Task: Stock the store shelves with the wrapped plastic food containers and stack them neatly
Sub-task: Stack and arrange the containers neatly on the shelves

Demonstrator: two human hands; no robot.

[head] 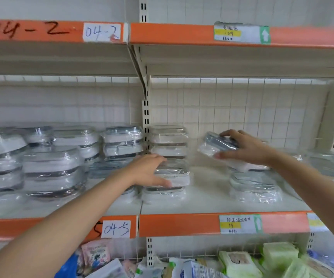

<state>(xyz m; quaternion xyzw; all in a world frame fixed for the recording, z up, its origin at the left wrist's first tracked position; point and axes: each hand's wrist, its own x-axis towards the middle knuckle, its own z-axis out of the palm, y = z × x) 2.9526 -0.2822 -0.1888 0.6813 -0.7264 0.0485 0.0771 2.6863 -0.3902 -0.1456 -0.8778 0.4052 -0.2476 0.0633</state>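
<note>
The scene is evenly and brightly lit, glare is thrown off the plastic wrap (51, 157) at nine o'clock, motion blur is spread throughout, and edges are bowed.

Labels and packets around the shelving I'm watching

I see handwritten tags "04-2" (101, 32) and "04-5" (116, 229) on orange strips, two printed price labels (242, 33) (240, 224), and pale green packets (280, 254) below.

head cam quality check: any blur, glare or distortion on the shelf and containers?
Head view: wide-angle bowing on the orange shelf edges; motion blur smears the tilted wrapped container in the right hand and the left-side stacks; plastic wrap throws glare streaks; the left hand rests on the middle stack; lighting even, shadows soft.
</note>
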